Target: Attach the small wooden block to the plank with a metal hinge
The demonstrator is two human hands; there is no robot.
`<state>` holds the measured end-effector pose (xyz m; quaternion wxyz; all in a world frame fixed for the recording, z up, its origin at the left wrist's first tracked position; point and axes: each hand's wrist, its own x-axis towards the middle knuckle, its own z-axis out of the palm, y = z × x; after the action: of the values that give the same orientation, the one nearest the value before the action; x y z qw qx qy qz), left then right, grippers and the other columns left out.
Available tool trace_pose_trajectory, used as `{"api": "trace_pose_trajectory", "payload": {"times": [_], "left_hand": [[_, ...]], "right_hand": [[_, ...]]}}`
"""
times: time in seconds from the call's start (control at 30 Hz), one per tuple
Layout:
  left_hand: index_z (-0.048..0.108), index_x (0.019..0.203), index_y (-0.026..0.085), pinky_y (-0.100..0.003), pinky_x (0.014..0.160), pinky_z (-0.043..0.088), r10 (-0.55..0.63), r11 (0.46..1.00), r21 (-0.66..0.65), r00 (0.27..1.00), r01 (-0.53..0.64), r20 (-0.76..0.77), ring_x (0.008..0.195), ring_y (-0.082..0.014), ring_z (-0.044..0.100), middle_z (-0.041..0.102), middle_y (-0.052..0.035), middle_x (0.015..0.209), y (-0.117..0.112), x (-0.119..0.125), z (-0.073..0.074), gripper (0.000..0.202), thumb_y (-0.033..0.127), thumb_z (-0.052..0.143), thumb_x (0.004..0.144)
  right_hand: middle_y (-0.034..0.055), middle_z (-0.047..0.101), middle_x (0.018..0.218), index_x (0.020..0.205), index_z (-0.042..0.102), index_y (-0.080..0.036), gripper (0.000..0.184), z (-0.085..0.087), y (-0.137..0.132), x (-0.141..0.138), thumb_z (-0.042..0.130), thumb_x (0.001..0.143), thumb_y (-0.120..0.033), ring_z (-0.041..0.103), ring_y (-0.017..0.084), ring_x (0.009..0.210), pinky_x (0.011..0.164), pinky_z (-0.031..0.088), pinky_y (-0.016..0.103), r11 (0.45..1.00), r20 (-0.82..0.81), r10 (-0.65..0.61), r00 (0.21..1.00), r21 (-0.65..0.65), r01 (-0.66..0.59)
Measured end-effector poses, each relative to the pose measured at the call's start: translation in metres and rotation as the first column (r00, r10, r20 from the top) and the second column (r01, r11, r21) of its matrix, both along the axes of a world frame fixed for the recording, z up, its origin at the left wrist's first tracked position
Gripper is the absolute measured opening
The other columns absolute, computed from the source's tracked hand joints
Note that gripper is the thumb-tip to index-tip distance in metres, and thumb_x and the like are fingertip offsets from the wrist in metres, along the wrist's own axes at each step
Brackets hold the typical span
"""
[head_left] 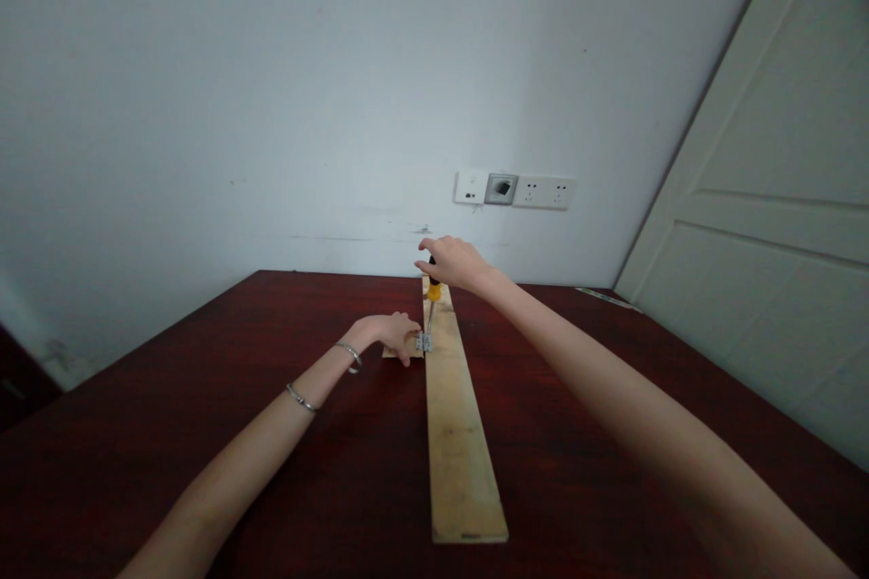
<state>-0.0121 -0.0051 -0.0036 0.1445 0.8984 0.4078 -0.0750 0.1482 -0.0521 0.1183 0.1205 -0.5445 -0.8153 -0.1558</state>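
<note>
A long pale wooden board (458, 434) runs away from me along the table. Against its left side lies a short wooden board (389, 352), partly hidden under my left hand (397, 333). That hand holds the short board, with its thumb and fingers spread beside a metal hinge (424, 342). The hinge spans the joint between the two boards. My right hand (453, 261) is closed around the black top of a screwdriver (434, 292) with a yellow lower handle. Its shaft slants down to the hinge; the tip and any screw are too small to make out.
Boards and hands are on a dark red table (326, 488) whose far edge meets a white wall (305, 90). Wall sockets (543, 192) sit above it. At right stands a pale panelled door (767, 226); a thin patterned strip (606, 298) lies near the table's far right corner.
</note>
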Motion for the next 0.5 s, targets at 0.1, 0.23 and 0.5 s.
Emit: {"api": "trace_pose_trajectory", "payload": {"times": [0.1, 0.23, 0.5], "left_hand": [[0.054, 0.125, 0.023, -0.04, 0.096, 0.041, -0.043, 0.999, 0.004, 0.982, 0.044, -0.182, 0.124, -0.0347, 0.043, 0.048, -0.0115, 0.136, -0.009, 0.003, 0.013, 0.078, 0.042, 0.08, 0.055], [0.049, 0.131, 0.022, -0.038, 0.098, 0.04, -0.055, 0.998, 0.018, 0.967, 0.061, -0.25, 0.126, -0.0327, 0.042, 0.045, -0.0125, 0.139, -0.017, 0.005, 0.021, 0.077, 0.042, 0.077, 0.062], [0.049, 0.131, 0.021, -0.036, 0.092, 0.044, -0.059, 0.997, 0.04, 0.963, 0.072, -0.264, 0.118, -0.0312, 0.048, 0.05, -0.0126, 0.132, -0.013, 0.006, 0.017, 0.077, 0.043, 0.076, 0.062]], "right_hand": [[0.0145, 0.062, 0.118, 0.128, 0.051, -0.019, 0.046, 0.0, -0.001, 0.0, 0.048, 0.084, -0.033, 0.062, 0.029, 0.102, 0.079, 0.048, 0.037, 1.0, -0.007, 0.005, 1.0, 0.01, -0.005], [0.0162, 0.054, 0.124, 0.13, 0.049, -0.02, 0.052, -0.002, -0.003, 0.0, 0.052, 0.082, -0.041, 0.064, 0.03, 0.094, 0.075, 0.049, 0.039, 0.999, -0.013, -0.029, 1.0, 0.031, 0.029], [0.0147, 0.054, 0.12, 0.129, 0.047, -0.018, 0.047, -0.011, -0.001, 0.0, 0.048, 0.084, -0.03, 0.063, 0.027, 0.094, 0.074, 0.049, 0.036, 0.998, -0.061, -0.015, 0.998, 0.066, 0.019]]}}
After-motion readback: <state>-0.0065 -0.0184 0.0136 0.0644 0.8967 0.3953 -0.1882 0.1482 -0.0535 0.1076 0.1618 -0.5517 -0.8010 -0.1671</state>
